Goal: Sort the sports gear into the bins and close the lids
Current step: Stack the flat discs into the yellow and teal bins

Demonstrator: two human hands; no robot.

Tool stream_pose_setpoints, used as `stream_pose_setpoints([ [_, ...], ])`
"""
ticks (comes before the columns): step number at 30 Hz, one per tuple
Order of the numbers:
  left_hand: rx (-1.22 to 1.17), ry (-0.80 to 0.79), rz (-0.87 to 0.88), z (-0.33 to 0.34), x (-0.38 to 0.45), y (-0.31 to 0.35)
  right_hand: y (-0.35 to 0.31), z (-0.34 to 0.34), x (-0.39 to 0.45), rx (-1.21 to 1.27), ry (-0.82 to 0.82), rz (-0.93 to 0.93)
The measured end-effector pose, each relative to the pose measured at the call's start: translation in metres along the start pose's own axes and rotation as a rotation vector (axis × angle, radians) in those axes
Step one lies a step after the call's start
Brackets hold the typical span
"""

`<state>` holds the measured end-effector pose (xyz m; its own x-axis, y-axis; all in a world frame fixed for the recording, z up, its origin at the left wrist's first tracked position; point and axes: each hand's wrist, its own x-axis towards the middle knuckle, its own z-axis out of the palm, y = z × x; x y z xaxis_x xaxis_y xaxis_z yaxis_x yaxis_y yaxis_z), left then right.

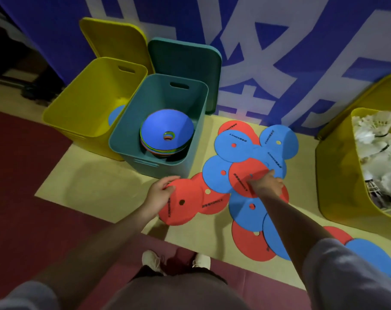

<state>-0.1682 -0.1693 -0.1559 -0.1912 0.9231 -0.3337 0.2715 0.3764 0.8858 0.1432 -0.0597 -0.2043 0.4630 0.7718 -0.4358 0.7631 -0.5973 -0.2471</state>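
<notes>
Gripping a red disc (181,202) at its far left edge with the left hand (160,193), fingers curling over the rim, thumb underneath. Reaching the right hand (267,184) onto another red disc (246,173) in the floor pile (255,157), fingers curled and pinching at its surface. Lying overlapped beside the teal bin (127,121), red and blue discs; sitting inside that bin, a stack of cones (166,133). Standing open: yellow bin (82,97), lids propped behind.
</notes>
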Motion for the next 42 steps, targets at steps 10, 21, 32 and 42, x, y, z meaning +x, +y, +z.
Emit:
stream_pose_setpoints([
  [10,-0.051,-0.064,0.197,0.012,-0.017,0.067,0.011,-0.010,-0.013,0.278,0.102,-0.282],
  [21,-0.408,-0.153,0.253,-0.026,0.015,0.158,-0.055,-0.080,-0.077,0.896,0.203,-0.419],
  [32,-0.398,0.309,0.276,-0.260,0.145,0.151,-0.232,-0.097,-0.146,1.300,0.250,-0.492],
  [42,-0.218,0.305,0.088,-0.335,0.228,0.104,-0.370,-0.026,-0.191,1.271,0.208,-0.484],
])
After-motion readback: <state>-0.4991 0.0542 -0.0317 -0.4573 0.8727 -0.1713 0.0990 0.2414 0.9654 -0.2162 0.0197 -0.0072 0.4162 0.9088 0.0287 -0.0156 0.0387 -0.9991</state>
